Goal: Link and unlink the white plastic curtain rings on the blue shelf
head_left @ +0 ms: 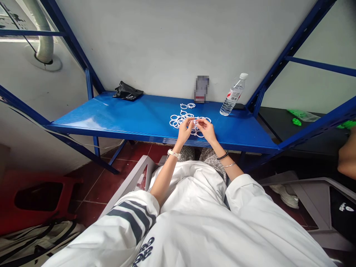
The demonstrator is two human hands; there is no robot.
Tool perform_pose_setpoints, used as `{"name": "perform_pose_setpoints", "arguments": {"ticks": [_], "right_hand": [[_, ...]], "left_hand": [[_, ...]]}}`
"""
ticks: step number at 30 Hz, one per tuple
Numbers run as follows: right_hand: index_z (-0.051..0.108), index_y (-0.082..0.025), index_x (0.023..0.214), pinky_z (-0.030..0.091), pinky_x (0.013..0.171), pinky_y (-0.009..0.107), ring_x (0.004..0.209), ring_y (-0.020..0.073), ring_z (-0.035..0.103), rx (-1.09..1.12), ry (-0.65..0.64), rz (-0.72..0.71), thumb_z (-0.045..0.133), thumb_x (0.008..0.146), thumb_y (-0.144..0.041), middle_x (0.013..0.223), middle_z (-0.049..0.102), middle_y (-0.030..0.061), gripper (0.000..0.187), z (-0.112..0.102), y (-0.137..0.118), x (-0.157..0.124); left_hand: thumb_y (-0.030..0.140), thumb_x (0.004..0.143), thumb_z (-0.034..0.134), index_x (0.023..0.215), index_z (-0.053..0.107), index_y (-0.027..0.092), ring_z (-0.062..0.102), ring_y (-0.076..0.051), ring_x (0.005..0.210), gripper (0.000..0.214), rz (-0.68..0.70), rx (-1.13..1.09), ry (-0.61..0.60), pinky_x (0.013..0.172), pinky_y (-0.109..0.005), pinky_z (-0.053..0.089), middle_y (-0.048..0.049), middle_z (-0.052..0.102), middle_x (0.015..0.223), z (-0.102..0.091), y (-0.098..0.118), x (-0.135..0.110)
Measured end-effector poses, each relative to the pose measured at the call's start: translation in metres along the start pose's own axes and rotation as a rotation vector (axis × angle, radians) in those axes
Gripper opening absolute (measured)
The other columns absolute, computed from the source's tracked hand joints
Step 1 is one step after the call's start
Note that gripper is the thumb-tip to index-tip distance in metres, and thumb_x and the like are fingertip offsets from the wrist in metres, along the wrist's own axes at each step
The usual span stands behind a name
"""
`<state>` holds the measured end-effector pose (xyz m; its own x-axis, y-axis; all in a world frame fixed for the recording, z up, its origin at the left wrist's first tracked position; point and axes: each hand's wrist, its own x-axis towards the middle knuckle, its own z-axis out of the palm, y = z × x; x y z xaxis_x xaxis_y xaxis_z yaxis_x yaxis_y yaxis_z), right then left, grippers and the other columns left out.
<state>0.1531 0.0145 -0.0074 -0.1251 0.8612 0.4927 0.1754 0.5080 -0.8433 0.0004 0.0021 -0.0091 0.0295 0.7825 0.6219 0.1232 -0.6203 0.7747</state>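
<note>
My left hand (185, 131) and my right hand (207, 130) meet over the near edge of the blue table (119, 115). Fingertips of both are pinched together on a small white plastic ring piece (195, 122), mostly hidden by the fingers. Under and around the hands lies a loose pile of white plastic rings (175, 122) with small tabs. A little farther back, apart from the pile, a pair of white rings (191, 105) lies close together.
A water bottle (233, 97) stands at the back right, near a blurred upright phone-like object (201, 89) by the wall. A black plastic bag (127, 91) lies back left. Blue frame posts flank the table. Another person's arm (347, 155) shows far right.
</note>
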Motion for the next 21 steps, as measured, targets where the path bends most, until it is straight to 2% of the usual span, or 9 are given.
{"name": "perform_pose_setpoints", "arguments": {"ticks": [8, 12, 21], "right_hand": [[0.069, -0.024, 0.098, 0.058, 0.094, 0.042, 0.100, 0.0249, 0.069, 0.104, 0.100, 0.062, 0.075, 0.071, -0.069, 0.108, 0.072, 0.0076, 0.052, -0.0018, 0.0044, 0.0014], [0.067, -0.024, 0.097, 0.059, 0.089, 0.039, 0.098, 0.0237, 0.069, 0.121, 0.114, 0.082, 0.073, 0.071, -0.070, 0.110, 0.072, 0.0082, 0.053, -0.0035, 0.0048, 0.0007], [0.066, -0.023, 0.097, 0.060, 0.079, 0.038, 0.078, 0.0200, 0.068, 0.135, 0.113, 0.102, 0.072, 0.072, -0.072, 0.088, 0.071, 0.0051, 0.055, -0.0050, 0.0090, 0.0019]], "left_hand": [[0.059, 0.092, 0.059, 0.117, 0.059, 0.022, 0.060, -0.015, 0.070, 0.044, -0.010, 0.036, -0.013, 0.065, -0.027, 0.051, -0.0030, 0.064, 0.080, -0.0002, 0.0010, 0.0001], [0.057, 0.090, 0.063, 0.124, 0.056, 0.022, 0.064, -0.016, 0.073, 0.050, -0.013, 0.021, -0.029, 0.063, -0.027, 0.053, -0.0046, 0.066, 0.084, 0.0009, 0.0018, -0.0001], [0.056, 0.088, 0.066, 0.125, 0.055, 0.021, 0.068, -0.017, 0.073, 0.052, -0.013, 0.024, -0.044, 0.066, -0.029, 0.055, -0.0036, 0.067, 0.081, 0.0016, 0.0032, 0.0000]]}}
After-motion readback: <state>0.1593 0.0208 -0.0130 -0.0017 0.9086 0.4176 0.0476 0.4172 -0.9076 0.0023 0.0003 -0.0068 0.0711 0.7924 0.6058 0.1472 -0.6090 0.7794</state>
